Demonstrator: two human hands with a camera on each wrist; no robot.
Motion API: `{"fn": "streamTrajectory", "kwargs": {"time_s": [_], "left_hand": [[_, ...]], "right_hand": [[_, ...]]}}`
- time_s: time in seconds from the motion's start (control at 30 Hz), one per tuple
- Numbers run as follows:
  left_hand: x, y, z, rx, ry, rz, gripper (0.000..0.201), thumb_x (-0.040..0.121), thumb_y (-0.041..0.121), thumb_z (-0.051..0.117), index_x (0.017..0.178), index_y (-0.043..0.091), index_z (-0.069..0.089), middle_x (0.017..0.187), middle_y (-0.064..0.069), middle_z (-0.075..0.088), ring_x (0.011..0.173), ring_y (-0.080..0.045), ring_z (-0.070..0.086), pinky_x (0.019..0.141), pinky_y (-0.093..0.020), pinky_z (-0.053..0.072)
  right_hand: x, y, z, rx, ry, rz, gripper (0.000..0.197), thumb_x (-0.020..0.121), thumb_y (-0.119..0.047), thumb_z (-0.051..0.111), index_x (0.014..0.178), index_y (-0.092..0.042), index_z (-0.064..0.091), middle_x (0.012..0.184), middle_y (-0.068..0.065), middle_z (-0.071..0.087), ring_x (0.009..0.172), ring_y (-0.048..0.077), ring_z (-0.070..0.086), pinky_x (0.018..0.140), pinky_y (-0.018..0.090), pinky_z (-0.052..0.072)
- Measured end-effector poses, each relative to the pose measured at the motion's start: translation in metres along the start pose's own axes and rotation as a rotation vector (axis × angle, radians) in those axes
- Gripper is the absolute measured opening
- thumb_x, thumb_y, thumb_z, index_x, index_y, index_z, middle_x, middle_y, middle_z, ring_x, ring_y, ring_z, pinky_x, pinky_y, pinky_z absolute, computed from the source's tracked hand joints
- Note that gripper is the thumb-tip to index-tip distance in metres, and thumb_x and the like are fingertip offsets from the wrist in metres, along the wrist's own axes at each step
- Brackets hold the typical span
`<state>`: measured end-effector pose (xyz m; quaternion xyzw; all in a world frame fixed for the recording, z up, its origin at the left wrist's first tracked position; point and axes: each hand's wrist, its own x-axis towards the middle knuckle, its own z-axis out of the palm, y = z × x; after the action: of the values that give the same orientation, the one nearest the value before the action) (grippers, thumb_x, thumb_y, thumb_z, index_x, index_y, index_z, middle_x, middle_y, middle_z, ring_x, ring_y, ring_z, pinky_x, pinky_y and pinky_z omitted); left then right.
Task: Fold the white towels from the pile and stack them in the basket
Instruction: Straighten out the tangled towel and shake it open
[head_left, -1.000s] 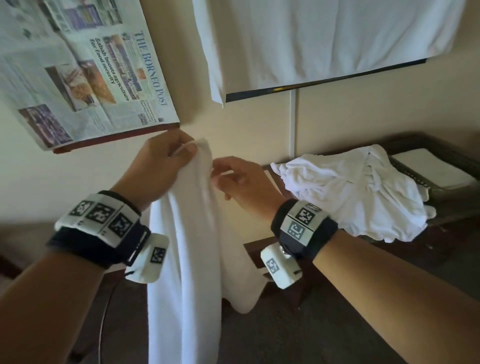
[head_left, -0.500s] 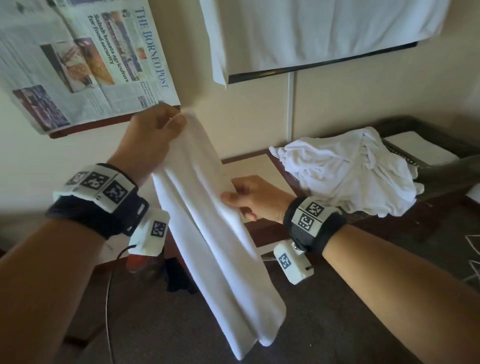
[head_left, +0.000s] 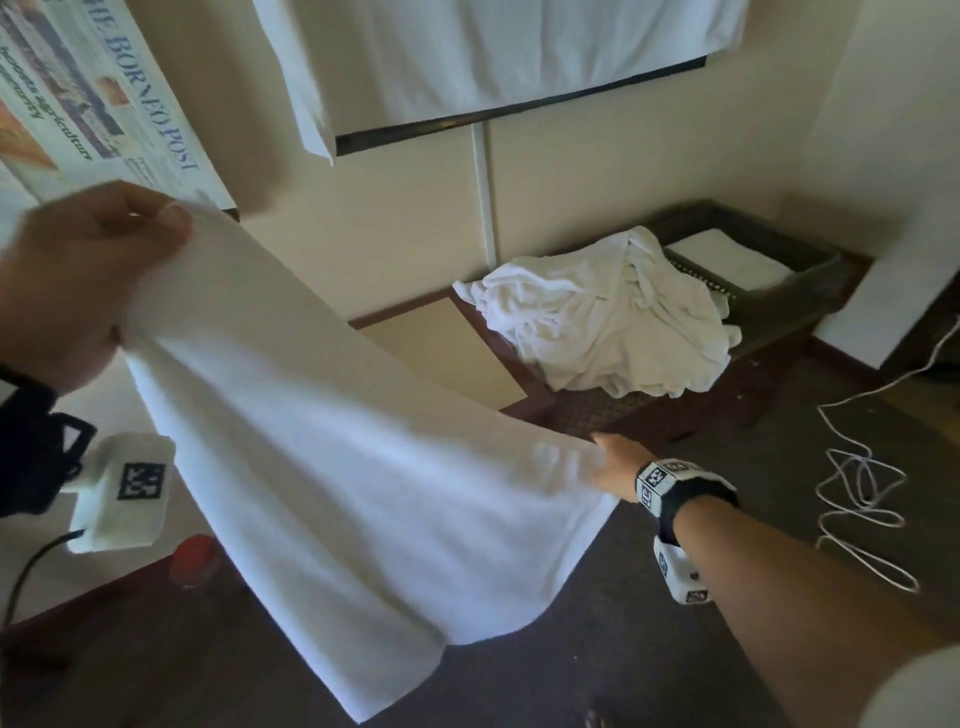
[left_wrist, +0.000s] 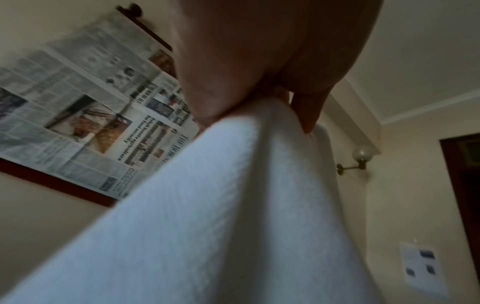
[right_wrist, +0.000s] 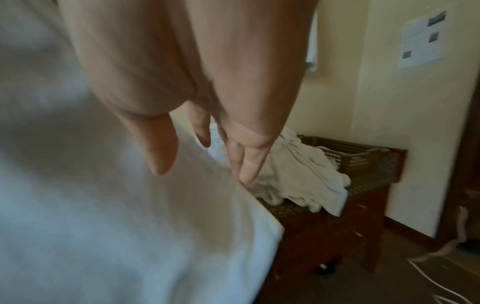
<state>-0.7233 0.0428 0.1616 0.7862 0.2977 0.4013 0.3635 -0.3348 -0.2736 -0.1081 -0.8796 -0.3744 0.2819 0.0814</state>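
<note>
A long white towel hangs stretched at a slant between my hands. My left hand is raised at the upper left and pinches the towel's top end between thumb and fingers; the left wrist view shows that pinch on the towel. My right hand is low at the right, its fingers hidden under the towel's lower edge. In the right wrist view that hand has straight fingers lying against the towel. The crumpled towel pile lies on a dark bench beside the woven basket, which holds a folded towel.
The dark wooden bench stands against the wall ahead of my right hand. A white cable coils on the floor at the right. A newspaper and a white cloth hang on the wall. A red object sits low left.
My right hand has slid down along the towel and out to the right, drawing it into a wide slanted span. My left hand has kept its pinch and moved up and left.
</note>
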Motion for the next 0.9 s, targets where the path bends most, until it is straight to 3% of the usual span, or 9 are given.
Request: {"fn": "streamTrajectory", "kwargs": {"time_s": [0.03,0.1,0.23,0.3,0.4,0.47,0.57,0.7,0.9], "left_hand": [[-0.015,0.044,0.046,0.048,-0.061,-0.083,0.008,0.099,0.033,0.062,0.096,0.029,0.069,0.09,0.009,0.069,0.082,-0.005,0.066,0.075,-0.023,0.055],[-0.033,0.073,0.1,-0.008,-0.143,0.017,0.015,0.097,0.025,0.065,0.084,0.027,0.072,0.086,-0.002,0.067,0.078,-0.017,0.061,0.075,-0.033,0.05],[-0.031,0.072,0.158,0.178,-0.224,-0.006,0.015,0.096,0.023,0.068,0.082,0.026,0.072,0.077,0.0,0.068,0.07,-0.011,0.059,0.074,-0.032,0.049],[-0.03,0.079,0.176,0.209,-0.216,0.013,0.016,0.095,0.024,0.068,0.082,0.033,0.073,0.076,-0.001,0.068,0.069,-0.01,0.059,0.073,-0.032,0.048],[-0.018,0.086,0.182,0.217,-0.131,0.008,0.019,0.095,0.025,0.068,0.08,0.036,0.074,0.075,-0.003,0.065,0.068,-0.008,0.055,0.069,-0.025,0.044],[-0.016,0.091,0.182,0.2,-0.107,0.005,0.014,0.095,0.026,0.068,0.084,0.032,0.075,0.077,-0.008,0.063,0.068,-0.012,0.054,0.067,-0.025,0.044],[-0.011,0.096,0.179,0.159,-0.027,0.034,0.011,0.094,0.026,0.069,0.086,0.03,0.075,0.08,-0.013,0.063,0.068,-0.016,0.054,0.067,-0.031,0.045],[-0.001,0.093,0.177,0.042,0.128,0.039,0.009,0.092,0.029,0.073,0.083,0.026,0.074,0.071,0.005,0.057,0.067,-0.014,0.051,0.067,-0.032,0.043],[-0.001,0.074,0.199,-0.283,0.15,-0.106,0.043,0.081,0.054,0.07,0.061,0.023,0.047,0.068,-0.001,0.04,0.068,-0.018,0.039,0.065,-0.034,0.031]], "right_hand": [[0.001,-0.013,-0.01,0.044,-0.005,-0.047,0.068,0.091,-0.017,0.06,0.152,-0.016,0.032,0.155,0.011,0.036,0.14,0.027,0.039,0.106,0.032,0.041],[0.002,-0.047,-0.034,0.168,0.073,-0.237,0.067,0.089,-0.016,0.062,0.15,-0.018,0.037,0.153,0.007,0.04,0.137,0.022,0.043,0.106,0.026,0.038],[-0.018,-0.134,-0.101,0.581,0.006,-0.69,0.06,0.085,-0.02,0.072,0.141,-0.028,0.049,0.138,-0.009,0.054,0.125,0.005,0.05,0.104,0.023,0.041],[-0.025,-0.167,-0.135,0.648,-0.023,-0.835,0.05,0.085,-0.021,0.075,0.131,-0.018,0.058,0.128,0.0,0.063,0.118,0.006,0.056,0.099,0.025,0.046],[-0.031,-0.194,-0.181,0.643,0.032,-0.951,0.025,0.088,-0.014,0.072,0.101,0.007,0.064,0.094,0.025,0.066,0.084,0.014,0.06,0.08,0.033,0.05],[-0.035,-0.197,-0.191,0.739,-0.028,-0.999,0.01,0.089,-0.005,0.069,0.096,0.003,0.065,0.087,0.015,0.065,0.081,0.013,0.062,0.077,0.024,0.053],[-0.032,-0.213,-0.205,0.758,-0.13,-1.062,0.007,0.091,-0.003,0.066,0.095,-0.008,0.065,0.087,0.001,0.066,0.083,0.009,0.066,0.079,0.028,0.056],[-0.026,-0.24,-0.229,0.575,0.133,-1.172,0.006,0.09,-0.007,0.067,0.096,-0.007,0.069,0.086,-0.001,0.066,0.08,0.009,0.063,0.082,0.032,0.054],[-0.03,-0.258,-0.281,0.519,0.361,-1.276,0.005,0.093,-0.006,0.06,0.095,-0.008,0.065,0.083,-0.006,0.063,0.077,0.011,0.057,0.075,0.021,0.046]]}}
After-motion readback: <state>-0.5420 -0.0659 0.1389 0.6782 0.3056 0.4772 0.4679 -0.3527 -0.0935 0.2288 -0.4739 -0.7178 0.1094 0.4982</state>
